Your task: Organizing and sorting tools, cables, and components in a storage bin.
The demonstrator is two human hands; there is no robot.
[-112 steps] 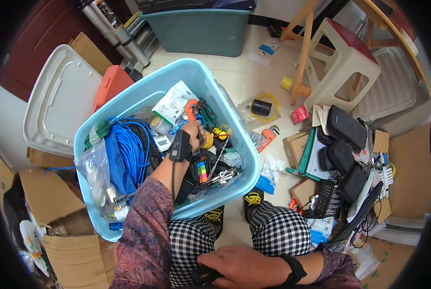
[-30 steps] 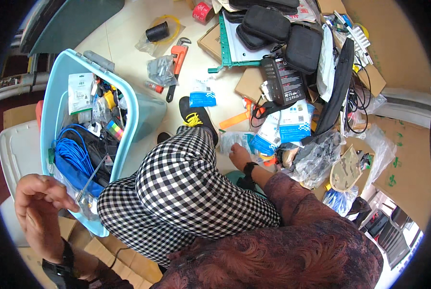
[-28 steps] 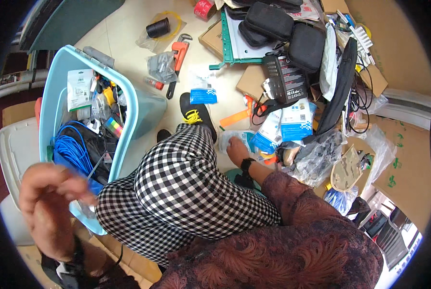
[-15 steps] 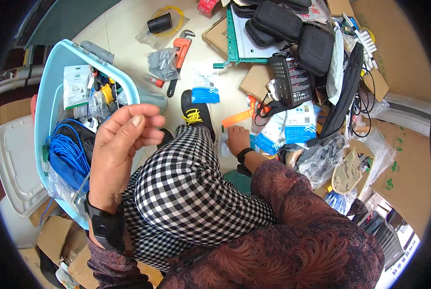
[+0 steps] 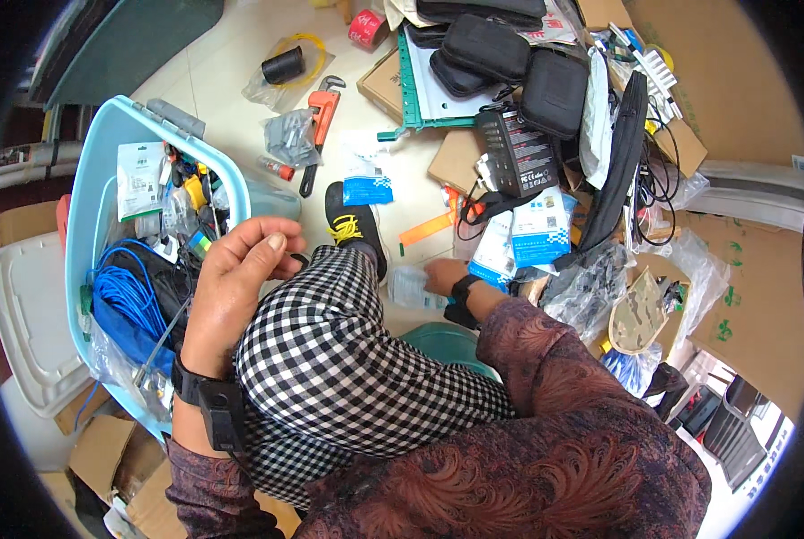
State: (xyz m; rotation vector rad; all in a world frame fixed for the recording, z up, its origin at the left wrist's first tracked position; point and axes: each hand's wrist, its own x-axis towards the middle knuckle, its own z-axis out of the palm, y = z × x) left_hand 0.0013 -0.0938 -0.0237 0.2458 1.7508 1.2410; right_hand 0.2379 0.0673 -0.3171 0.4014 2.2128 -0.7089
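Note:
My left hand hovers by the right rim of the light blue tub, in front of my knee. Its fingers are curled and the thumb rests against them; nothing shows between them. My right hand reaches low beside my shin. Its fingers are closed on the edge of a small clear plastic box, and its fingertips are partly hidden. Close to that hand lie an orange strip and blue-and-white packets. Inside the tub are a coil of blue cable and a white packet.
On the floor ahead lie a red pipe wrench, a bag of grey fittings and another packet. Black zip cases are heaped at the far right. A green round container stands beneath my right forearm.
The clear plastic box beside my right hand shows more fully now, and the hand has shifted slightly lower. My left hand has moved slightly right and down. The whole view has shifted a little.

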